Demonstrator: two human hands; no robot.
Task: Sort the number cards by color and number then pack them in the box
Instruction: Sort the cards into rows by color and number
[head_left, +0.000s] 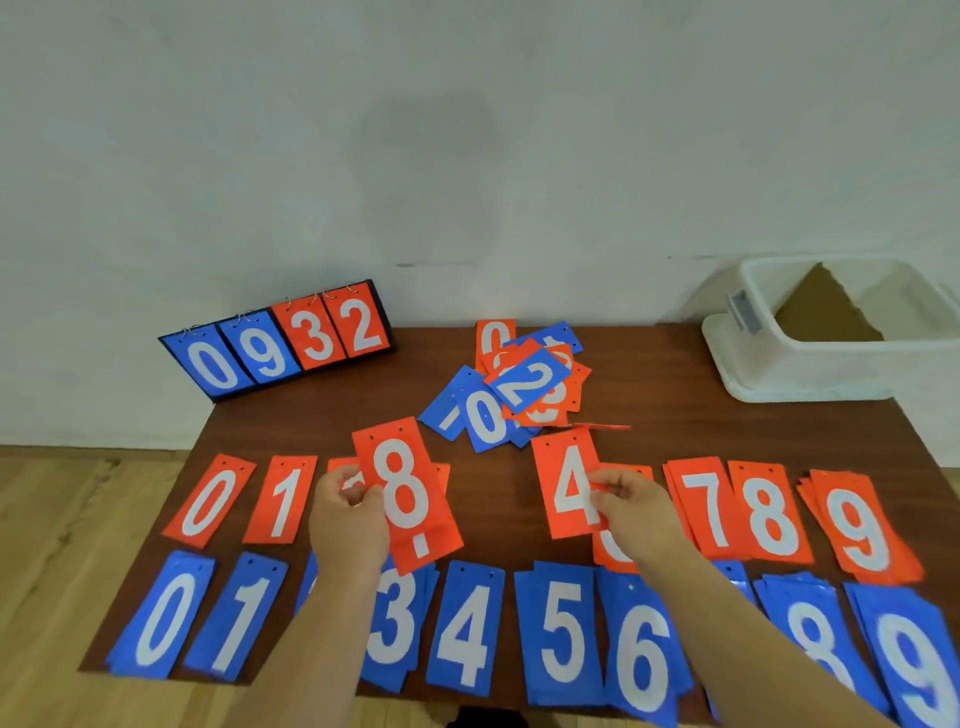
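While your left hand (348, 514) pinches a red 8 (408, 493) with a white dot under the digit, your right hand (631, 506) pinches a red 4 (569, 483), both over the red row (706, 509). The cards are glossy red or blue rectangles with white digits and two punched holes on top. On the desk (675, 415), red reads 0, 1, 7, 8, 9; the blue row (563, 629) nearer you reads 0, 1, 3, 4, 5, 6, 8, 9. An unsorted pile (519, 384) lies behind, blue 2 uppermost. The white box (810, 338) stands far right; a flip board (280, 343) far left reads 0932.
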